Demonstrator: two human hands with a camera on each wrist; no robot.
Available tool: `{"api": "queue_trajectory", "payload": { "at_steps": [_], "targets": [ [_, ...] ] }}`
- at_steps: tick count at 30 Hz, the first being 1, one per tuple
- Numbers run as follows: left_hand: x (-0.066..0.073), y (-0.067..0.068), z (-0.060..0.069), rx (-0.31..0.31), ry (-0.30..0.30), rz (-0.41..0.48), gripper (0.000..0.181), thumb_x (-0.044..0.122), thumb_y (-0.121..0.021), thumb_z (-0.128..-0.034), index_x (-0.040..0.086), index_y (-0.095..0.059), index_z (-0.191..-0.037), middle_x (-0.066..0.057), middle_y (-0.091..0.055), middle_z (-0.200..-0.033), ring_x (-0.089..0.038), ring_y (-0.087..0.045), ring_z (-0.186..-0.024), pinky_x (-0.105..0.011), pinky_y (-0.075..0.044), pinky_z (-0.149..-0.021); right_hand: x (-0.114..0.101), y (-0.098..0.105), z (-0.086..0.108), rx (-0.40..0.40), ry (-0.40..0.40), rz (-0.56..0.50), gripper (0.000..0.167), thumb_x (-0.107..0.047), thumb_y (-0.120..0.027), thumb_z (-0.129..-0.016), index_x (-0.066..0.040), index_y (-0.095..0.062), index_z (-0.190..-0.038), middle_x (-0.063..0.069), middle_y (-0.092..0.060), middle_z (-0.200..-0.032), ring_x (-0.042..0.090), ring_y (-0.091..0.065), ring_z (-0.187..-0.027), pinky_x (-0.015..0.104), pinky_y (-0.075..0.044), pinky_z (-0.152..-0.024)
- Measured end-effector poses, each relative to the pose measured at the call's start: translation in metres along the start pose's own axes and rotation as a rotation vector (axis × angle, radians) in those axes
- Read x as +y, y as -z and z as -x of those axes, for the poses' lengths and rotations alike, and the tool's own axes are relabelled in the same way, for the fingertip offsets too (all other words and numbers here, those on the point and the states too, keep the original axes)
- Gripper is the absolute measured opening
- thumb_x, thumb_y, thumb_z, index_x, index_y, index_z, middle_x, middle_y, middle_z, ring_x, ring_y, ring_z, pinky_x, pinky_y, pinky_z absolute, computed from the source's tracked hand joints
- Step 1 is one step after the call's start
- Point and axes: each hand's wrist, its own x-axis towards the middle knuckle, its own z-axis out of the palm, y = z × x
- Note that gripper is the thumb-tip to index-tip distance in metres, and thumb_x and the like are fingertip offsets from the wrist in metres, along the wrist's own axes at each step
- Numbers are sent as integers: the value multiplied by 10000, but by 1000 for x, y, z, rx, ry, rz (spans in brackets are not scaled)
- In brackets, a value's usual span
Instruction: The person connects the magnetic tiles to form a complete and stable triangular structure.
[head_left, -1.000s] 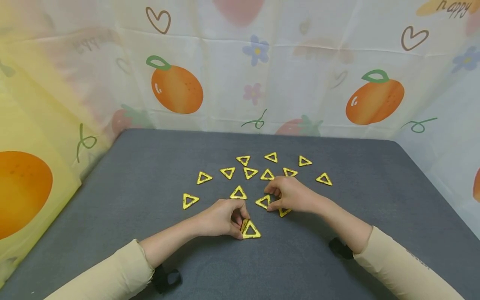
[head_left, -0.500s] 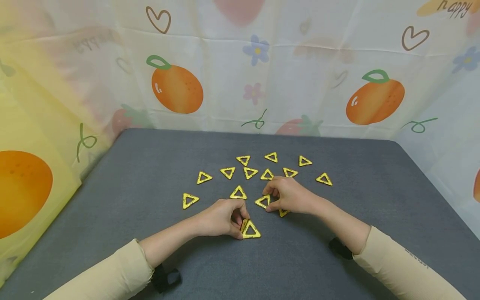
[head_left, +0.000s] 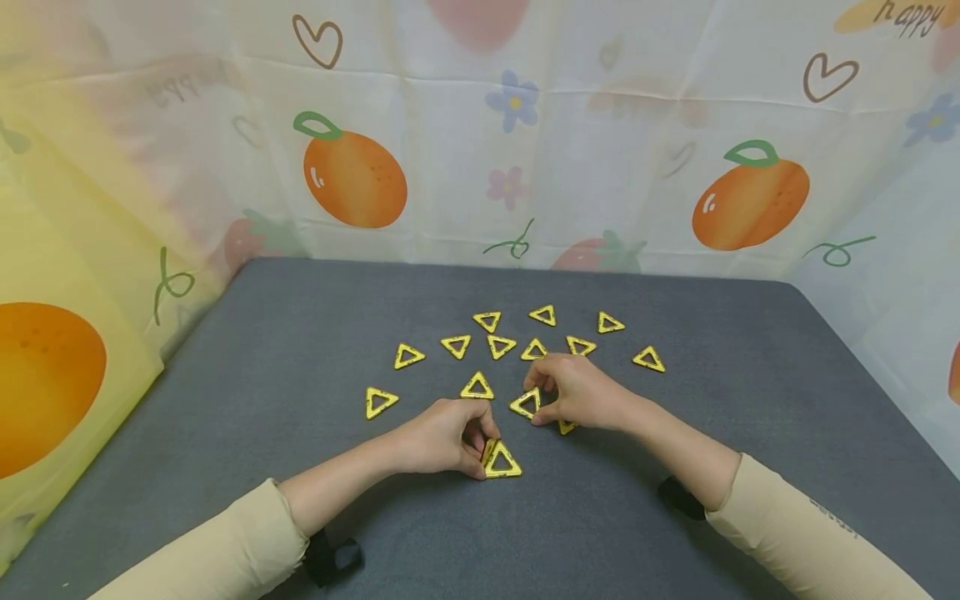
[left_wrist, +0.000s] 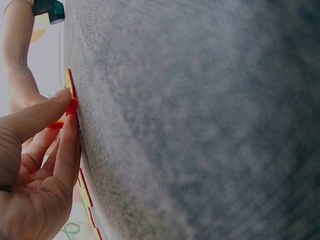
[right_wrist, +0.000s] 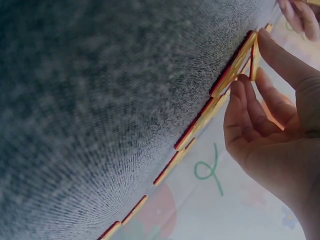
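In the head view, my left hand [head_left: 444, 437] pinches a yellow triangular magnetic tile [head_left: 489, 451] that stands tilted against a second triangular tile [head_left: 503, 462] lying on the cloth. The left wrist view shows the thumb and fingers meeting at the red-edged tiles [left_wrist: 69, 82]. Farther right, my right hand [head_left: 585, 390] grips another yellow triangular tile [head_left: 526, 405] between thumb and fingers. In the right wrist view that tile [right_wrist: 254, 62] leans up off the surface. One more tile [head_left: 567, 426] lies partly hidden beneath the right hand.
Several yellow triangular tiles lie scattered beyond the hands, among them a near-left tile [head_left: 380, 402], a middle tile [head_left: 477, 386] and a far-right tile [head_left: 648, 358]. They rest on a dark grey cloth-covered table [head_left: 315, 333]. A printed curtain [head_left: 450, 167] hangs behind.
My right hand has shifted very slightly left with its tile. The left hand has kept its place and its hold.
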Motion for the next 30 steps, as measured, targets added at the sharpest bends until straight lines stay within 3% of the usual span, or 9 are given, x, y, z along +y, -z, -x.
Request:
{"api": "queue_trajectory", "payload": {
  "at_steps": [9, 17, 30],
  "targets": [
    [0, 0, 0, -3, -4, -11, 342, 18, -859, -712, 83, -619, -948, -27, -674, -940, -51, -600, -766, -181, -522, -663, 0, 2, 1, -21, 61, -95, 253, -166, -803, -821, -122, -680, -1038, -43, -676, -749, 0, -580, -623, 195, -486, -558],
    [0, 0, -1, -5, 14, -16, 336, 21, -861, -710, 89, -622, -935, -23, -681, -936, -60, -604, -763, -186, -523, -659, -2, 6, 3, -9, 31, -134, 113, -188, -721, -903, -151, -719, -1009, -27, -744, -831, 67, -650, -685, 204, -492, -571],
    [1, -1, 0, 7, -1, -26, 339, 12, -862, -702, 90, -628, -934, -13, -673, -915, -49, -596, -761, -182, -518, -671, -6, 7, 12, -64, 35, -260, 81, -195, -766, -861, -163, -737, -930, -8, -757, -747, 150, -667, -611, 222, -479, -517]
  ]
}}
